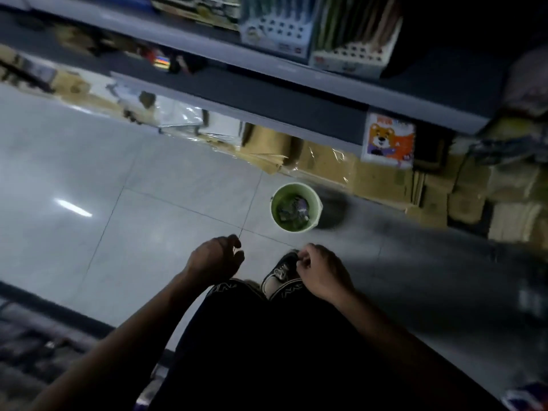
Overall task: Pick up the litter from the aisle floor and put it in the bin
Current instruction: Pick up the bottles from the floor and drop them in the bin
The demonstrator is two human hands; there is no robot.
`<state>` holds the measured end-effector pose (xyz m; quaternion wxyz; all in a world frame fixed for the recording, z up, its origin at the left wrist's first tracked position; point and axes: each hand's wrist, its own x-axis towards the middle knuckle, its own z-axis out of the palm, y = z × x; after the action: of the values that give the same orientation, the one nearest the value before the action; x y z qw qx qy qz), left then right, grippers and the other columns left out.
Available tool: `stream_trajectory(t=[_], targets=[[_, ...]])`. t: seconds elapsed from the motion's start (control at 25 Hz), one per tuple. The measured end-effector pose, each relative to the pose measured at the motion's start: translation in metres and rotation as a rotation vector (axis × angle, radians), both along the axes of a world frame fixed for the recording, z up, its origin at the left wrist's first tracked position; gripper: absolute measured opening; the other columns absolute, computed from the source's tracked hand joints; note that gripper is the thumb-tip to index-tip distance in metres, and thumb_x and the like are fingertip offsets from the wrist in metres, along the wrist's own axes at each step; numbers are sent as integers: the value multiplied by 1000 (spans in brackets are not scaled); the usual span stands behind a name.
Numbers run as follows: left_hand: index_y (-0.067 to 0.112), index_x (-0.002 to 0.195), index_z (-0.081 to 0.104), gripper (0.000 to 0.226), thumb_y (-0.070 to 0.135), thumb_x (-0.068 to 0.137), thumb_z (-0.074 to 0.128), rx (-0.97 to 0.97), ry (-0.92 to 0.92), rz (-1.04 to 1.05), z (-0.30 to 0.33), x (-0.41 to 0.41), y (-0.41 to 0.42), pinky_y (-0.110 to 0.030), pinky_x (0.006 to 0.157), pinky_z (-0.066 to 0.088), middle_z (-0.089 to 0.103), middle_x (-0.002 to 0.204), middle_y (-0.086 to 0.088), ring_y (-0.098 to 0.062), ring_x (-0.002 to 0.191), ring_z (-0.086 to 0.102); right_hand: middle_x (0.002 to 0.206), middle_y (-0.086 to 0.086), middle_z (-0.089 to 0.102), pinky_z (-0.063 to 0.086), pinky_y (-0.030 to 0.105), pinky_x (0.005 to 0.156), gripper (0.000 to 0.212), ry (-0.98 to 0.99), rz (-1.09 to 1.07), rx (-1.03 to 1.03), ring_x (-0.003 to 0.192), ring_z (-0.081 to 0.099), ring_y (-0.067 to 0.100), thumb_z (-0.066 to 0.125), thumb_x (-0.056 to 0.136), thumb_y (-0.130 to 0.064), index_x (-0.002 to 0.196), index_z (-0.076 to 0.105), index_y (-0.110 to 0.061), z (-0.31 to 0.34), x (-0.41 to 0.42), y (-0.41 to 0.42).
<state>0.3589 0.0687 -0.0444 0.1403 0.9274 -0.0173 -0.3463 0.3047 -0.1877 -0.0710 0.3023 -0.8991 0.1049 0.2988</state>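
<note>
We are looking down an aisle at a green bin (295, 207) standing on the tiled floor (118, 161) just ahead of a shoe (281, 272). The bin is already holding crumpled litter (292, 210), dark and purplish scraps lying on its bottom, so we are judging the task well advanced. We are seeing no loose litter on the lit part of the floor; the shaded strip to the right and the blurred lower corners are too dim for us to rule anything out.

The left hand (215, 259) is hanging with fingers loosely curled, its grip holding nothing that we can make out. The right hand (321, 269) is likewise curled over the shoe, and we are finding nothing in it. Both are hovering short of the bin, touching neither it nor the floor.

Cardboard boxes (370, 173) are lining the foot of the shelves (267, 84) behind the bin.
</note>
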Motion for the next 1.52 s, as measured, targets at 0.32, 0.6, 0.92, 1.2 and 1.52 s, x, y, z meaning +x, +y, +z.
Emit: stream_trajectory(t=[0.32,0.6,0.92,1.2,1.52], targets=[[25,129,59,40,47,97,49,34,2,499,13,-189,77,-35,80,52,71,116,1,-26,105,66,105,0,66,50,36,86,12,-58,556,-71,104,62,25,61,90,-34,100,61,-25,32,-24,53],[27,125,61,40,47,92,47,7,19,927,28,-332,66,-36,82,51,70,118,2,-24,107,64,106,6,68,52,39,87,21,-146,929,-78,100,65,27,60,92,-31,107,69,-19,59,-62,106],[27,126,61,41,47,93,47,0,9,1169,41,-358,58,-37,84,53,71,114,2,-21,102,65,101,0,66,55,39,81,22,-122,1150,-31,93,65,21,59,92,-36,105,67,-22,70,-53,149],[25,123,63,37,45,95,50,-18,42,1322,37,-325,55,-37,81,55,73,103,5,-18,93,66,103,0,68,52,35,81,27,-104,1271,-15,97,65,22,56,93,-36,112,67,-21,62,6,185],[28,118,65,33,46,95,51,42,63,1573,38,-328,96,-35,75,54,72,97,8,-15,86,65,105,-6,66,53,38,80,32,-153,1453,46,96,62,18,52,94,-42,117,65,-24,74,54,312]])
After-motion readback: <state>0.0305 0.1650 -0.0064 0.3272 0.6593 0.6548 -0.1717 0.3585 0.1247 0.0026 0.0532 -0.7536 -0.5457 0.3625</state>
